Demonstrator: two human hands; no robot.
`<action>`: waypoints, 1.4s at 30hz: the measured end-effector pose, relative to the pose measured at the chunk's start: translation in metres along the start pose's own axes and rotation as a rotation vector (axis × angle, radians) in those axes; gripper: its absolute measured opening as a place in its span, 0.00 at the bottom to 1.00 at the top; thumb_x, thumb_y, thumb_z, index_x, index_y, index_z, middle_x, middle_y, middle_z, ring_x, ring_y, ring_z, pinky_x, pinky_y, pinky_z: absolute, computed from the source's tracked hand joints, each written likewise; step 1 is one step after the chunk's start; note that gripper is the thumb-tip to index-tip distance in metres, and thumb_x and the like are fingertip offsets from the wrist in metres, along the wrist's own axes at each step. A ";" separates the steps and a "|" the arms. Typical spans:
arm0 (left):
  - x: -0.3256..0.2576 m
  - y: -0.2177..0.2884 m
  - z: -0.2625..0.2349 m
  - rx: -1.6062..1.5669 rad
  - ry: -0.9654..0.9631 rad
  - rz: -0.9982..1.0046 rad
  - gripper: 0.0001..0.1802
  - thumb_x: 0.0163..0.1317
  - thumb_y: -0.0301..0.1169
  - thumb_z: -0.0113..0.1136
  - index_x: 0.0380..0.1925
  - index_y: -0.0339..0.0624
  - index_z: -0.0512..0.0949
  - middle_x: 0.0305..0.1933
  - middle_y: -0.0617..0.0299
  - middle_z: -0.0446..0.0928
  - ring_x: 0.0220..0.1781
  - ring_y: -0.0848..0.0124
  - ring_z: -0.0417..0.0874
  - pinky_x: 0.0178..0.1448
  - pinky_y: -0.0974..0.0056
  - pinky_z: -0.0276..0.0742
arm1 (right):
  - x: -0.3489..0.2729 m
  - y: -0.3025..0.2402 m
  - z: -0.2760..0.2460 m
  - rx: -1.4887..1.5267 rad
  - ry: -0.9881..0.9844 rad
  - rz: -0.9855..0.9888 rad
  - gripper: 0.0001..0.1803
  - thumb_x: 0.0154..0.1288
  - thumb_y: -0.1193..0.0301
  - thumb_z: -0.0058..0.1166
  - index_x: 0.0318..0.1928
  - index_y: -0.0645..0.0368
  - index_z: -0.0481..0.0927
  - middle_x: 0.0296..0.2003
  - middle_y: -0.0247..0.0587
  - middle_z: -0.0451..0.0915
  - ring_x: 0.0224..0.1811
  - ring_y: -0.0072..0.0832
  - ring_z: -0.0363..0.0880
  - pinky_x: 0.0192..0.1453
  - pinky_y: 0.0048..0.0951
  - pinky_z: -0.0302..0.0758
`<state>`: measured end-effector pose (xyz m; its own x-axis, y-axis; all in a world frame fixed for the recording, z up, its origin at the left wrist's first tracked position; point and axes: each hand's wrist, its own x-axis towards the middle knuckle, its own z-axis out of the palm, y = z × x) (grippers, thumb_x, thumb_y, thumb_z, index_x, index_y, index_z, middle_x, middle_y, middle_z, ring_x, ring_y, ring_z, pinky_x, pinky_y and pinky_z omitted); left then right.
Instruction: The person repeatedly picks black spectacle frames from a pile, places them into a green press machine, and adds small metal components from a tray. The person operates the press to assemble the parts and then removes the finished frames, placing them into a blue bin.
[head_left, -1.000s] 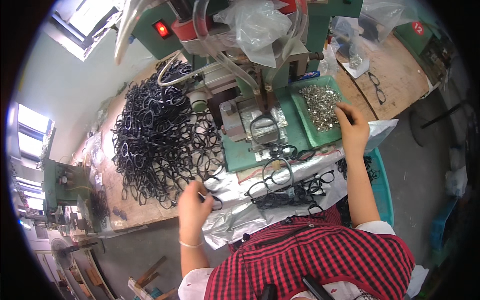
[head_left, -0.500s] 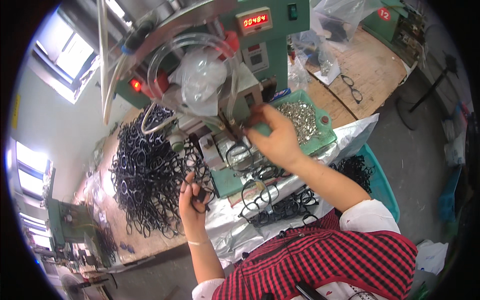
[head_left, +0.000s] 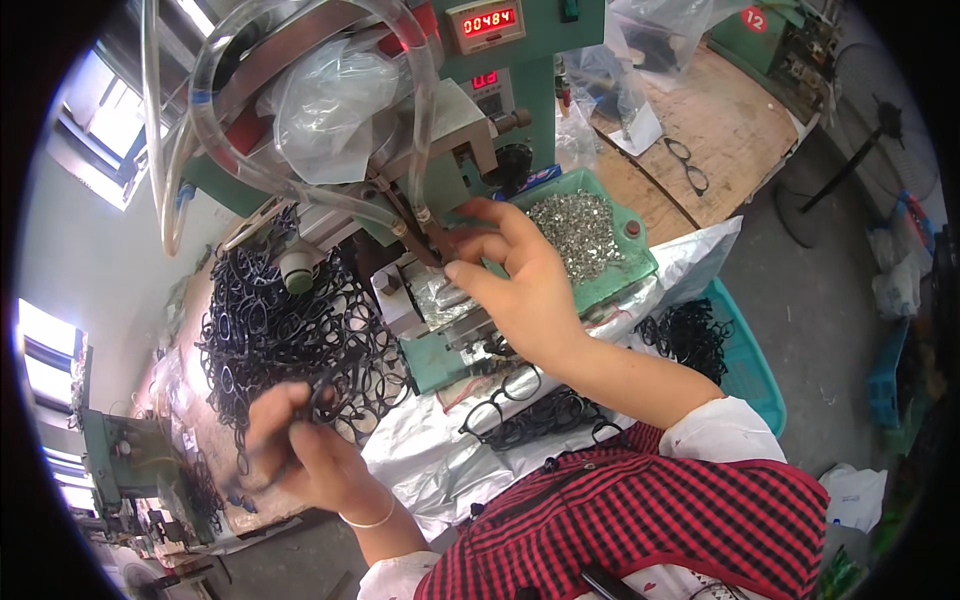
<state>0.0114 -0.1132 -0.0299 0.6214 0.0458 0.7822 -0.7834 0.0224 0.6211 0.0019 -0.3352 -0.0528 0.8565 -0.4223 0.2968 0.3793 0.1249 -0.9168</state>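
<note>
My right hand (head_left: 525,290) reaches to the working head of a green bench machine (head_left: 535,110). Its thumb and fingertips come close together beside the metal tool (head_left: 425,240); whatever lies between them is too small or hidden to name. To the left, my left hand (head_left: 310,455) is smeared by motion, its fingers curled round a dark blurred shape that looks like a black eyeglass frame (head_left: 322,392). Below the machine, a black eyeglass frame (head_left: 503,405) rests on silver foil, with several more frames (head_left: 560,420) beside it.
A large heap of black eyeglass frames (head_left: 270,320) covers the table on the left. Small metal parts fill a green tray (head_left: 628,262) at the right. A teal basket (head_left: 765,385) holds more frames. Clear hoses (head_left: 430,120) and a plastic bag (head_left: 335,110) hang in front of the machine.
My left hand has moved left and down, toward the heap's near edge. My right hand stays by the machine's tool, its thumb closer in. The view has shifted slightly.
</note>
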 end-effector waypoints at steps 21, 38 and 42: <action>-0.014 -0.014 0.061 0.414 -0.730 0.308 0.16 0.47 0.28 0.73 0.40 0.49 0.87 0.51 0.61 0.84 0.49 0.58 0.81 0.63 0.48 0.75 | 0.046 0.072 -0.131 -1.369 -0.262 -0.654 0.08 0.56 0.73 0.58 0.37 0.59 0.79 0.50 0.44 0.80 0.61 0.42 0.76 0.49 0.46 0.78; -0.066 -0.085 -0.050 1.319 -0.619 -0.258 0.10 0.46 0.33 0.74 0.28 0.41 0.85 0.43 0.56 0.77 0.52 0.54 0.73 0.54 0.53 0.71 | 0.023 0.057 -0.102 -0.724 0.138 -0.010 0.08 0.60 0.75 0.62 0.41 0.60 0.86 0.34 0.40 0.86 0.36 0.28 0.83 0.44 0.28 0.77; -0.068 -0.103 -0.071 1.040 -0.454 -0.297 0.06 0.57 0.26 0.64 0.34 0.38 0.84 0.46 0.54 0.80 0.53 0.54 0.77 0.59 0.54 0.73 | -0.016 0.048 -0.138 -1.116 0.284 -0.390 0.07 0.57 0.76 0.64 0.38 0.59 0.85 0.35 0.39 0.85 0.39 0.33 0.82 0.48 0.30 0.76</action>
<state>0.0491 -0.0474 -0.1507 0.8901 -0.1891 0.4147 -0.3511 -0.8646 0.3593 -0.0416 -0.4461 -0.1383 0.5922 -0.4581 0.6630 -0.0351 -0.8366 -0.5467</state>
